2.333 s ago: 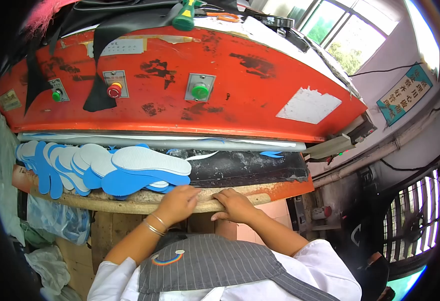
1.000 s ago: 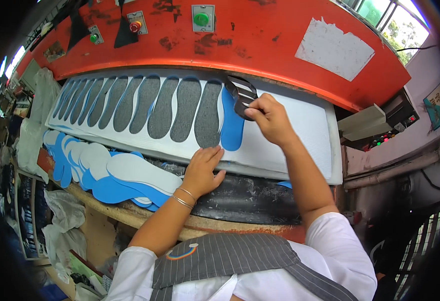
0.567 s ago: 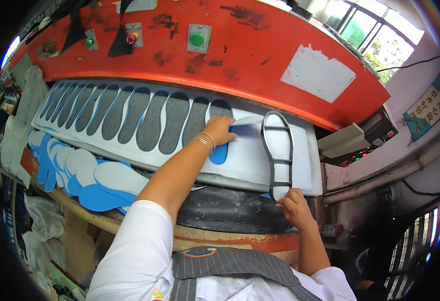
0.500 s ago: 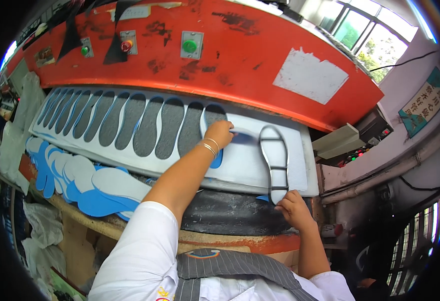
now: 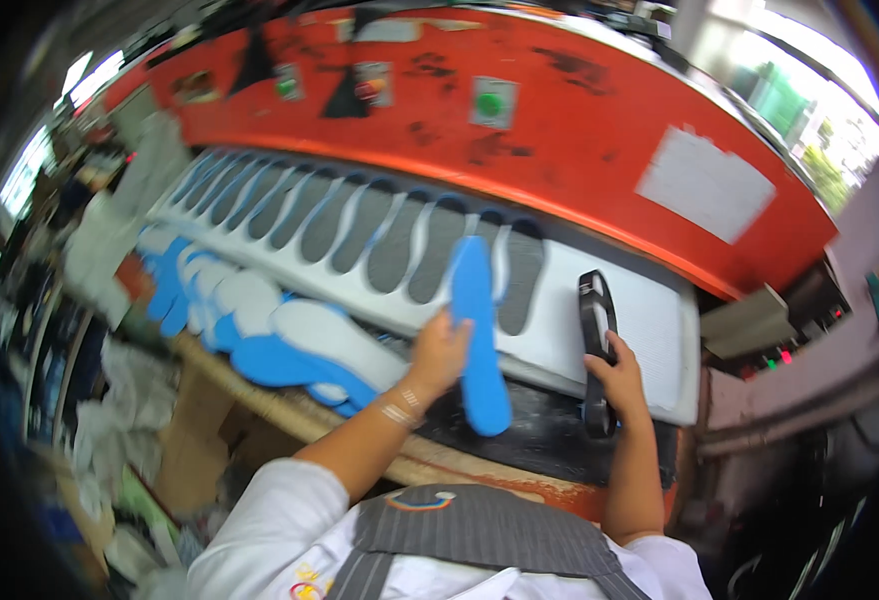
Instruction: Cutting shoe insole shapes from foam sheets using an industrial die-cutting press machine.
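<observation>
One flat blue foot-shaped insole (image 5: 481, 350), gripped in the fingers of the left hand (image 5: 439, 352), held over the near edge of the white sheet (image 5: 649, 330). Fingers of the right hand (image 5: 619, 378) grasp a black insole-shaped cutting die (image 5: 589, 325), on edge by the sheet's uncut right part; contact with sheet unclear. Step, my read: a cut piece being cleared out. Next move seems to call for keeping insole and die apart. Pile of overlapping white and blue insoles (image 5: 304, 345) crowds the bench (image 5: 429, 455) off the sheet's near left. Red panel (image 5: 569, 120) lines the sheet's far edge, limiting reach. Some blur.
</observation>
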`<act>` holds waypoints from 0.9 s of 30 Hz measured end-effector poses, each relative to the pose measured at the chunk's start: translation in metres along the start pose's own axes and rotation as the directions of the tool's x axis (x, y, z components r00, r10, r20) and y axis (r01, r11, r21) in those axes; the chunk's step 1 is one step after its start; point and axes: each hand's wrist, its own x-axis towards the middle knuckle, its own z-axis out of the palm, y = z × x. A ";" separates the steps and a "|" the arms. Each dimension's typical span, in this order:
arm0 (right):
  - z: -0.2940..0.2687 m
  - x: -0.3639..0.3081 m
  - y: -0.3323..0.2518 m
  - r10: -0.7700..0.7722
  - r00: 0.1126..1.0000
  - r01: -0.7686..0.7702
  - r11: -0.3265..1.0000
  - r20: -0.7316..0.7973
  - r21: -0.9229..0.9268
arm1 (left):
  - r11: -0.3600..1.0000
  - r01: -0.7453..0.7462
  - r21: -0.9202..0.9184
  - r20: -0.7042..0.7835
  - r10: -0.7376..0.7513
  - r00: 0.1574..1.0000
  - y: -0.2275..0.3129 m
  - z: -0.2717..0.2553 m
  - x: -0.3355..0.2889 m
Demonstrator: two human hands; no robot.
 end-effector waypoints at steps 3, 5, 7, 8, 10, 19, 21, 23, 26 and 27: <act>0.033 -0.033 -0.049 -0.165 0.966 0.102 0.951 0.201 0.290 | 0.902 0.128 -0.412 0.212 -0.042 0.976 0.016 0.024 -0.015; 0.053 -0.053 -0.072 -0.431 0.862 0.384 0.899 0.267 0.211 | 0.663 0.218 -0.716 0.298 0.008 0.954 0.026 0.037 -0.029; 0.071 -0.065 -0.077 -0.493 0.814 0.438 0.868 0.306 0.233 | 0.750 0.188 -0.634 0.324 0.036 0.945 0.037 0.028 -0.041; 0.072 -0.071 -0.085 -0.476 0.814 0.432 0.879 0.333 0.201 | 0.845 0.132 -0.519 0.307 0.040 0.951 0.046 0.022 -0.046; 0.065 -0.069 -0.096 -0.411 0.753 0.414 0.903 0.514 0.116 | 0.901 0.132 -0.413 0.193 -0.055 0.980 0.052 0.018 -0.060; 0.043 -0.047 -0.087 -0.319 0.352 0.333 0.921 0.880 0.201 | 0.913 0.211 -0.348 0.275 -0.115 0.955 0.028 0.012 -0.084; 0.023 -0.042 -0.102 -0.059 0.265 -0.100 0.991 0.962 0.088 | 0.832 0.237 -0.501 0.165 -0.177 0.970 0.031 0.001 -0.088; -0.001 -0.028 -0.114 -0.109 0.360 0.287 0.958 0.927 0.001 | 0.723 0.181 -0.667 -0.065 -0.299 0.952 0.021 -0.024 -0.083; -0.031 -0.013 -0.135 -0.175 0.608 0.675 0.628 0.775 -0.387 | 0.965 0.068 -0.255 -0.423 -0.174 0.889 -0.001 -0.111 -0.071; -0.045 0.004 -0.120 -0.255 0.632 0.727 0.522 0.732 -0.446 | 0.925 0.165 0.343 -0.674 0.120 0.729 0.004 -0.124 -0.064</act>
